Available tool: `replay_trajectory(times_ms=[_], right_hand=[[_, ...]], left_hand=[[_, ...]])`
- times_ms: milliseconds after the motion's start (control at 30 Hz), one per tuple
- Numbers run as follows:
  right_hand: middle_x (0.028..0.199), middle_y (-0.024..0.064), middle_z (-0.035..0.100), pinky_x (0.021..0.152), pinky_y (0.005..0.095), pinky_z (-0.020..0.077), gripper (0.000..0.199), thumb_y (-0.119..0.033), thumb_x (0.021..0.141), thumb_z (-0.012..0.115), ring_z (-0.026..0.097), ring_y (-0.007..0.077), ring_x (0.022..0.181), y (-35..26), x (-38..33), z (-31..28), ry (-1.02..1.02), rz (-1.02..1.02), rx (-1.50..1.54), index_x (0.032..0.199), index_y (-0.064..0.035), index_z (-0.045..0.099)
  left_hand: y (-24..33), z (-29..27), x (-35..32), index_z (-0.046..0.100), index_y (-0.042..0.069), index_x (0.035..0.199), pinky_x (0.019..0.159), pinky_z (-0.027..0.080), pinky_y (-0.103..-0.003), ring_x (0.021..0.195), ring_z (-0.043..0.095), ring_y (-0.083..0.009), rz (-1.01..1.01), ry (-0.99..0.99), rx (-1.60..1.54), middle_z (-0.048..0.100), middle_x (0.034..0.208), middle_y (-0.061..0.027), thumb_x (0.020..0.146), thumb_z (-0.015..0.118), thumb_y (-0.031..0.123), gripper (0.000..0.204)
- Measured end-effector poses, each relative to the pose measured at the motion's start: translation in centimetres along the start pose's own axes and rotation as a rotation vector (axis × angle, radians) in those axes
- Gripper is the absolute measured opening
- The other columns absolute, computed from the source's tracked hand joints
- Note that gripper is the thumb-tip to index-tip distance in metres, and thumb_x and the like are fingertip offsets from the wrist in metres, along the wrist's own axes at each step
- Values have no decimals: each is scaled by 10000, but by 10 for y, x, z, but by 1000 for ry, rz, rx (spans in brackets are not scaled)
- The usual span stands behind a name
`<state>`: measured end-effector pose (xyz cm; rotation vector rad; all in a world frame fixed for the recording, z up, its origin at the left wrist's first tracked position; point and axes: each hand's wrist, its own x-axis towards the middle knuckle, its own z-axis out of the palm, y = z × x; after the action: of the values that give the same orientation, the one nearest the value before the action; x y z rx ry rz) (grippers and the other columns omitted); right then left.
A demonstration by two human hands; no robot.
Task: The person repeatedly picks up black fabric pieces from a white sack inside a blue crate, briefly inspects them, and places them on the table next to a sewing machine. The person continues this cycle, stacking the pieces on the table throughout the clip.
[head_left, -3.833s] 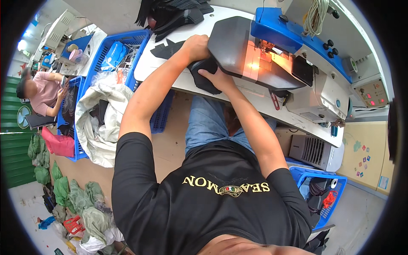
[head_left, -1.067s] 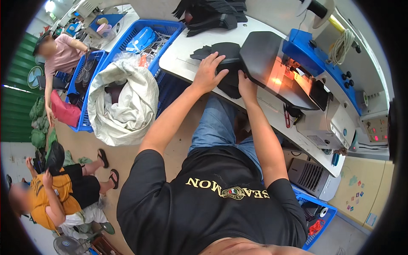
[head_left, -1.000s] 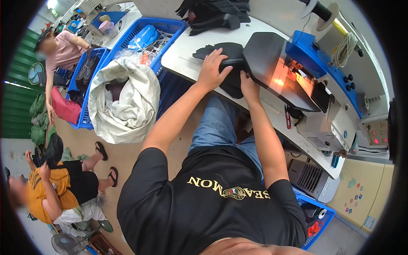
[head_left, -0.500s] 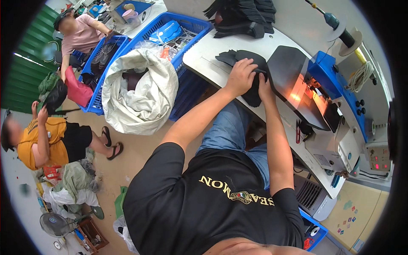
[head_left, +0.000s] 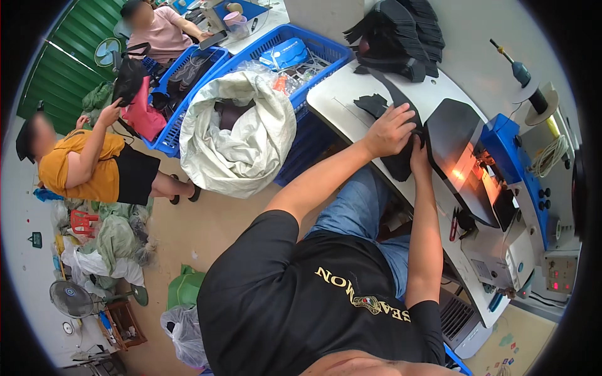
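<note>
My left hand [head_left: 391, 130] is closed on a black fabric piece [head_left: 397, 167] at the front edge of the white work table [head_left: 332, 94]. Just to the right, my right hand [head_left: 420, 156] pinches the same dark cloth with its fingers upward; its fingertips are partly hidden. From beneath my left hand a long black strip [head_left: 390, 86] reaches toward the back; whether it is joined to the cloth I cannot tell. Beside it lies a small crumpled black piece [head_left: 371, 104]. A sewing machine [head_left: 501, 141] with its light on stands to the right, behind a dark glossy panel [head_left: 453, 147].
A stack of black pieces [head_left: 401, 37] sits at the table's back. Left are a white woven sack [head_left: 276, 150] and blue crates [head_left: 342, 55]. Red-handled snips [head_left: 453, 224] lie near the front edge. Two people, one standing [head_left: 81, 156] and one seated [head_left: 160, 34], are farther left.
The black strip now stretches out behind my left hand, where a broader dark piece lay. Both hands stay close together on the cloth. The standing person has turned, and my view has shifted.
</note>
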<state>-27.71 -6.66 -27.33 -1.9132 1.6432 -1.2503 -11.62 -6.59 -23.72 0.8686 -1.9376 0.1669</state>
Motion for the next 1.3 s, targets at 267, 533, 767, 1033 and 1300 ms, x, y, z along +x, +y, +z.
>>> replay_trajectory(times_ms=[267, 533, 767, 1033, 1300], right_hand=[[1429, 181, 426, 1090, 361, 301, 710, -530, 976, 426, 407, 272, 1315, -6, 16, 2, -181, 437, 629, 1393, 43, 399], [1244, 169, 581, 971, 347, 419, 646, -525, 968, 462, 545, 249, 1138, -3, 20, 7, -239, 295, 557, 1239, 54, 553], [1336, 203, 506, 1058, 369, 348, 568, -413, 992, 450, 476, 303, 1246, 3, 12, 17, -26, 46, 292, 1359, 20, 437], [1421, 206, 444, 1090, 382, 312, 618, -436, 999, 444, 430, 318, 1306, 42, 0, 2, -97, 94, 349, 1382, 48, 406], [1438, 289, 369, 1116, 419, 265, 611, -350, 980, 509, 357, 398, 1344, 48, -72, -34, 74, -47, -57, 1387, 77, 350]], left_hand=[[26, 26, -15, 595, 66, 1136, 1044, 300, -547, 1221, 447, -372, -557, 186, -104, 565, 1212, -143, 793, 663, 196, 373], [30, 55, -29, 503, 16, 1187, 1096, 289, -471, 1298, 353, -423, -498, 257, -211, 431, 1343, -218, 795, 634, 88, 420], [23, 41, -45, 510, 48, 1269, 1122, 279, -467, 1358, 313, -423, -403, 192, -211, 382, 1436, -212, 792, 653, 85, 499], [17, -5, -31, 436, 52, 1367, 1133, 261, -451, 1378, 306, -396, -343, 150, -227, 352, 1465, -215, 818, 696, 206, 627], [-84, -196, -113, 642, 27, 918, 910, 448, -396, 996, 597, -309, -628, 573, 163, 645, 1027, -160, 853, 601, 104, 109]])
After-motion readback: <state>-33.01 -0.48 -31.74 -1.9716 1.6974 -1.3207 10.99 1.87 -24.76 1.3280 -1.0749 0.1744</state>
